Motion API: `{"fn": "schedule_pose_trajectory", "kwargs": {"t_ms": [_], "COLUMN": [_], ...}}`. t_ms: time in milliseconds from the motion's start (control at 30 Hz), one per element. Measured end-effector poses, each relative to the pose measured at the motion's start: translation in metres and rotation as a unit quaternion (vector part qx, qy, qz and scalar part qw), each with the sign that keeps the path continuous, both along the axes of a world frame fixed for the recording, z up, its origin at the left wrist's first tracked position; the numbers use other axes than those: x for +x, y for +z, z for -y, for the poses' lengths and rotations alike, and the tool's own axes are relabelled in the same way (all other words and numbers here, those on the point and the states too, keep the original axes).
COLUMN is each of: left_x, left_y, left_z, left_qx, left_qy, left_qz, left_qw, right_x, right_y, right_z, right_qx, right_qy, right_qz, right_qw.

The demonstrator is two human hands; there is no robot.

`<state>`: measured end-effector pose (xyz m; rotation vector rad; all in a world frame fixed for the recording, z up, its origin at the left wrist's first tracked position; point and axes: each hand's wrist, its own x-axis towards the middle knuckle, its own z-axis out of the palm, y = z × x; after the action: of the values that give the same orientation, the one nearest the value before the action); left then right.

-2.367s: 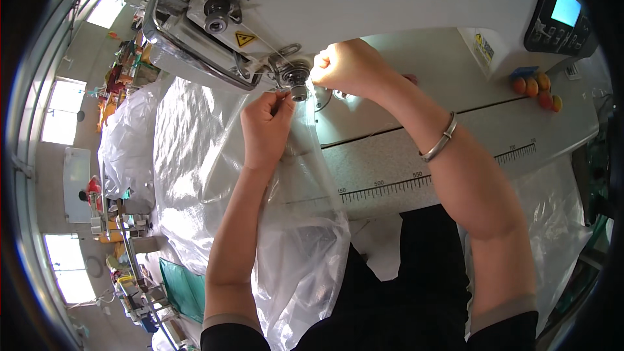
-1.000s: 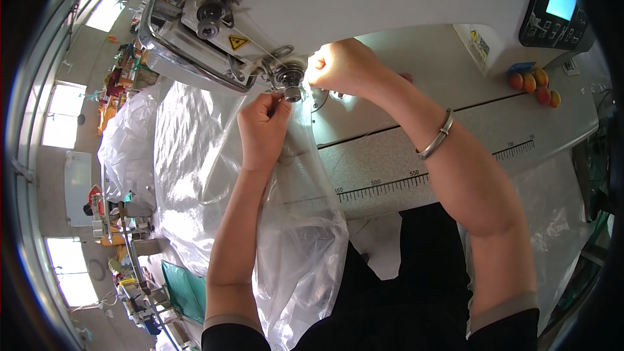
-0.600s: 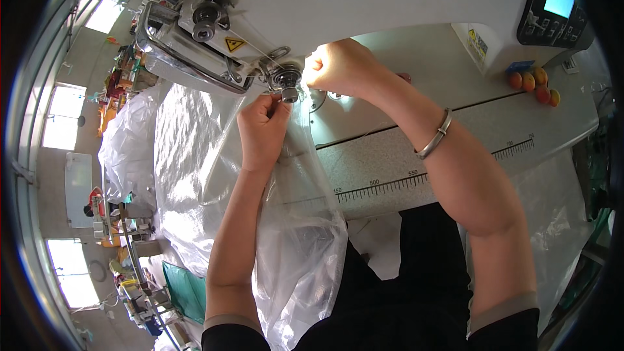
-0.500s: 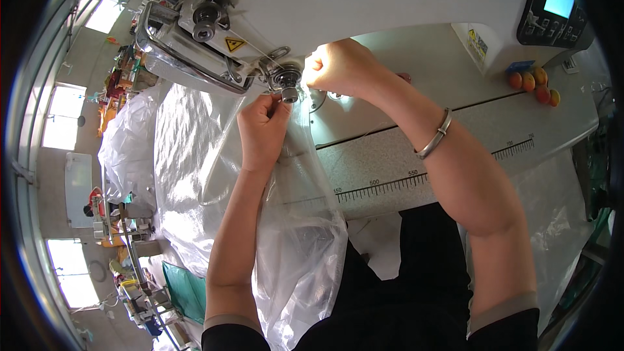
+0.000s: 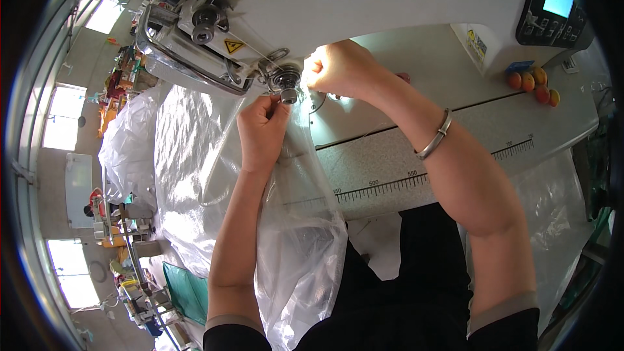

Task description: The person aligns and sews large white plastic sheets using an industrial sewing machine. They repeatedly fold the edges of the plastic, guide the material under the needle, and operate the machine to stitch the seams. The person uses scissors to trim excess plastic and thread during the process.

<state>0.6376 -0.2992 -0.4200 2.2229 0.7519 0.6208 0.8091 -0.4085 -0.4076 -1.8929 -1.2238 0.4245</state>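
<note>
Clear plastic sheeting (image 5: pixel 188 136) lies under the head of a white sewing machine (image 5: pixel 403 10) and drapes down over the near edge into my lap. My left hand (image 5: pixel 262 131) is closed in a pinch on the sheeting, just in front of the round metal tension knob (image 5: pixel 286 84). On the other side of that knob, my right hand (image 5: pixel 341 70) is curled shut under the bright machine lamp. A lit strip of the sheeting runs up beside its fingers, but what they grip is hidden. The needle area is covered by the knob and my hands.
The machine's bed (image 5: pixel 377 156) carries a printed ruler along its front. Several small red-yellow fruits (image 5: pixel 536 84) sit at the right, below a control panel (image 5: pixel 556 6) with a lit screen. Bundled plastic (image 5: pixel 127 149) and cluttered racks stand at the left.
Both hands stay in almost the same place. My left forearm and the hanging sheeting have shifted very slightly.
</note>
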Motion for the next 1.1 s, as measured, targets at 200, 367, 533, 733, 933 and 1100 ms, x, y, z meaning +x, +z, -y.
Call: {"fn": "schedule_pose_trajectory", "kwargs": {"t_ms": [200, 367, 533, 733, 933, 1100], "left_x": [0.001, 0.001, 0.001, 0.001, 0.001, 0.001], "left_y": [0.001, 0.001, 0.000, 0.000, 0.003, 0.002], "left_z": [0.001, 0.001, 0.000, 0.000, 0.002, 0.001], "left_qx": [0.000, 0.005, 0.000, -0.002, 0.000, -0.002], "left_qy": [0.001, 0.006, 0.005, -0.004, -0.002, -0.001], "left_qz": [-0.002, -0.004, 0.000, 0.004, -0.002, -0.001], "left_qw": [1.000, 1.000, 1.000, 1.000, 1.000, 1.000], "right_x": [-0.001, -0.001, 0.000, -0.001, -0.001, -0.001], "right_y": [0.003, 0.002, 0.001, 0.003, 0.001, -0.008], "right_z": [0.002, 0.000, -0.001, 0.001, 0.001, -0.006], "right_qx": [-0.006, -0.018, -0.024, -0.008, 0.004, -0.014], "right_qy": [-0.002, -0.001, -0.003, 0.001, -0.001, 0.005], "right_qz": [0.000, -0.005, -0.004, -0.005, -0.011, -0.036], "right_qw": [1.000, 1.000, 1.000, 1.000, 1.000, 0.999]}}
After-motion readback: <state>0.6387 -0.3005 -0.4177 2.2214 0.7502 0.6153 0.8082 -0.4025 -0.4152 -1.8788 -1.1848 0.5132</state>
